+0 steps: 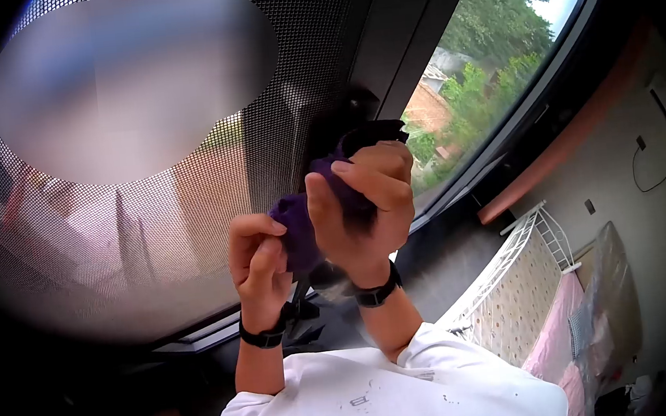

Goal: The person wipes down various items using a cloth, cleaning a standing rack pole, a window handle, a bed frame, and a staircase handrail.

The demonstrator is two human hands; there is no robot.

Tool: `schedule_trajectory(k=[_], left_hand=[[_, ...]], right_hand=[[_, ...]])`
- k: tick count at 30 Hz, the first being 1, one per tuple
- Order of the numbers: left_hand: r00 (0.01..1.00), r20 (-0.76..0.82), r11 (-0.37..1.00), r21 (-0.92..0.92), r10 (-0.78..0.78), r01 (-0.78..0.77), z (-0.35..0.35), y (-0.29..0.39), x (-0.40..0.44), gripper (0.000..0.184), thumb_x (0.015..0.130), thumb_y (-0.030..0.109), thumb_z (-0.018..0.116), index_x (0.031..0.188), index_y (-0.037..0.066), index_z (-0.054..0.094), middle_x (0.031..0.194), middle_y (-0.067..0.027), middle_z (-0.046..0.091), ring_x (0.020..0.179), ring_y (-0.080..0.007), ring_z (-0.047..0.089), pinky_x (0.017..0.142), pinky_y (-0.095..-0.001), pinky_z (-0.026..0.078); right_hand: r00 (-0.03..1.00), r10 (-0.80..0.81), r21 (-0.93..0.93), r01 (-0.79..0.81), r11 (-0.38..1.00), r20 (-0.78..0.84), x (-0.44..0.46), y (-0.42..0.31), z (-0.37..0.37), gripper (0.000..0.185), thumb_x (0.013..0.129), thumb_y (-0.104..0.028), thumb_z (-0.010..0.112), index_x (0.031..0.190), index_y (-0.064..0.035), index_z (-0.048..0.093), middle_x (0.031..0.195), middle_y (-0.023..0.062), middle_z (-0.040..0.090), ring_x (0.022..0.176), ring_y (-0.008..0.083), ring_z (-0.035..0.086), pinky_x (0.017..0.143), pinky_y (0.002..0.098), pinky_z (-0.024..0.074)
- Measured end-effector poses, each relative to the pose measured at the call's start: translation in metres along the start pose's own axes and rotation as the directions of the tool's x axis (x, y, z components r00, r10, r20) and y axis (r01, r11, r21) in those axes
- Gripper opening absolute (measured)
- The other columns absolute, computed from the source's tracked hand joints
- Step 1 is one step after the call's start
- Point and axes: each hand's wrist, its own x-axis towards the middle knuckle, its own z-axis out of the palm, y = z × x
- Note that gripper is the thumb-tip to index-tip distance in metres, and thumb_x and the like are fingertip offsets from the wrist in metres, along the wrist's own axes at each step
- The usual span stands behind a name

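A dark purple cloth (297,231) is bunched up between my two hands, in front of the window frame. My left hand (258,258) pinches its left edge with the fingers curled in. Higher and to the right, my right hand (372,197) is closed on another part of the cloth, thumb raised. Just above the right knuckles shows a black shape (374,131); whether it is shaded cloth or a separate thing I cannot tell. Both wrists wear black bands.
A mesh window screen (193,244) fills the left side, its upper part blurred. The dark window frame (400,28) runs beside a glass pane (485,44) with trees outside. At lower right are a white metal bed frame (537,230), a patterned mattress (509,276) and pink bedding (556,311).
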Motion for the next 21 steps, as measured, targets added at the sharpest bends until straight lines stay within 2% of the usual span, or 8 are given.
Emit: schedule_trajectory(k=[4, 8, 10, 11, 13, 14, 17, 21], left_hand=[[0.999, 0.032, 0.986, 0.163, -0.025, 0.019, 0.011, 0.015, 0.002, 0.014, 0.094, 0.005, 0.049, 0.107, 0.003, 0.051, 0.082, 0.0030, 0.048, 0.060, 0.0015, 0.035, 0.057, -0.0134, 0.031], [0.989, -0.124, 0.932, 0.345, -0.076, 0.115, 0.030, 0.021, 0.005, 0.026, 0.091, 0.007, 0.048, 0.117, 0.002, 0.047, 0.091, -0.0033, 0.056, 0.070, -0.0006, 0.045, 0.065, -0.0145, 0.038], [0.995, -0.095, 0.905, 0.418, -0.037, 0.073, 0.029, 0.019, 0.002, 0.034, 0.091, 0.005, 0.050, 0.124, 0.003, 0.044, 0.101, -0.0072, 0.059, 0.089, -0.0060, 0.055, 0.078, -0.0172, 0.043], [0.995, -0.094, 0.905, 0.418, -0.037, 0.073, 0.029, 0.020, 0.002, 0.034, 0.091, 0.005, 0.050, 0.124, 0.003, 0.044, 0.101, -0.0072, 0.059, 0.089, -0.0060, 0.055, 0.078, -0.0172, 0.043], [0.998, -0.026, 0.879, 0.473, -0.058, 0.063, 0.027, 0.023, 0.005, 0.034, 0.091, 0.003, 0.053, 0.124, 0.005, 0.045, 0.082, 0.0021, 0.046, 0.066, -0.0025, 0.035, 0.061, -0.0161, 0.031], [0.998, -0.024, 0.875, 0.481, -0.053, 0.058, 0.024, 0.026, 0.004, 0.034, 0.091, 0.003, 0.053, 0.124, 0.005, 0.045, 0.082, 0.0021, 0.046, 0.066, -0.0025, 0.035, 0.061, -0.0161, 0.031], [0.996, -0.023, 0.847, 0.525, -0.087, 0.086, 0.018, 0.033, -0.002, 0.037, 0.090, 0.004, 0.054, 0.125, 0.005, 0.044, 0.081, 0.0009, 0.046, 0.069, -0.0039, 0.038, 0.063, -0.0171, 0.032], [0.993, -0.073, 0.759, 0.651, 0.093, -0.023, 0.013, 0.048, -0.005, 0.039, 0.088, 0.008, 0.052, 0.126, 0.004, 0.047, 0.081, 0.0002, 0.048, 0.071, -0.0053, 0.043, 0.064, -0.0191, 0.035]], right_hand=[[1.000, 0.030, 0.012, -0.030, 0.999, -0.009, -0.013, -0.003, -0.006, 0.043, 0.069, -0.003, 0.076, 0.105, -0.0125, 0.054, 0.086, 0.0037, 0.059, 0.079, 0.0250, 0.057, 0.091, 0.0464, 0.0377], [0.995, 0.056, 0.019, -0.054, 0.998, -0.078, -0.022, -0.006, -0.002, 0.041, 0.070, -0.002, 0.075, 0.105, -0.0118, 0.054, 0.089, 0.0047, 0.059, 0.082, 0.0266, 0.057, 0.091, 0.0480, 0.0374], [0.989, 0.087, 0.045, -0.082, 0.996, -0.120, -0.026, -0.009, -0.002, 0.037, 0.075, -0.002, 0.072, 0.106, -0.0092, 0.052, 0.091, 0.0084, 0.059, 0.084, 0.0269, 0.057, 0.089, 0.0459, 0.0403], [0.989, 0.087, 0.044, -0.082, 0.996, -0.121, -0.030, -0.012, -0.002, 0.037, 0.075, -0.002, 0.072, 0.106, -0.0092, 0.052, 0.091, 0.0084, 0.059, 0.084, 0.0269, 0.057, 0.089, 0.0459, 0.0403], [0.935, 0.277, 0.276, -0.212, 0.937, -0.222, -0.043, -0.018, 0.001, 0.033, 0.080, -0.001, 0.069, 0.106, -0.0053, 0.049, 0.094, 0.0123, 0.058, 0.084, 0.0250, 0.056, 0.085, 0.0403, 0.0440], [0.913, 0.325, 0.339, -0.233, 0.911, -0.247, -0.051, -0.021, 0.002, 0.031, 0.083, -0.001, 0.067, 0.106, -0.0029, 0.048, 0.096, 0.0146, 0.057, 0.084, 0.0231, 0.055, 0.081, 0.0337, 0.0458], [0.892, 0.384, 0.351, -0.291, 0.890, -0.236, -0.061, -0.028, 0.001, 0.030, 0.083, 0.000, 0.067, 0.106, -0.0017, 0.048, 0.096, 0.0143, 0.057, 0.084, 0.0223, 0.055, 0.081, 0.0325, 0.0453], [0.885, 0.416, 0.322, -0.339, 0.884, -0.209, -0.057, -0.042, -0.001, 0.031, 0.081, 0.007, 0.065, 0.107, -0.0005, 0.049, 0.097, 0.0140, 0.057, 0.084, 0.0213, 0.055, 0.079, 0.0288, 0.0444]])
